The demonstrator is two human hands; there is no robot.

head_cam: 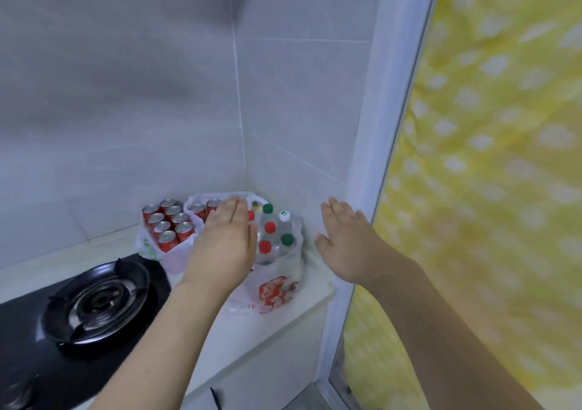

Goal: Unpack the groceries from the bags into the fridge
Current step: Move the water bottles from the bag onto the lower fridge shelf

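Reaching forward over the counter [283, 324], both hands hang above the groceries in the head view, fingers straight and together, holding nothing. The left hand [225, 242] hovers palm-down over the middle of the bags, its fingertips above the far cans and its palm hiding part of the bottles behind it. The right hand [349, 242] is held to the right of the bags, just beside the tiled wall [299, 110], apart from the bottles.

Groceries sit in the far corner of the counter. Left of the left hand, red cans [168, 223] with silver tops stand upright and packed close in a thin white plastic bag [148, 245]. Between the two hands, clear bottles [277, 236] with red, green and white caps stand upright in a second translucent bag [280, 286]; that bag carries a red printed patch on its near side, too blurred to read. No wording on the cans or bottles can be made out.

Both forearms stretch up from the near edge, the left one crossing beside a black gas burner [97, 302] on the near left. A yellow curtain with white spots [488, 157] fills the right side behind a pale frame [378, 157].
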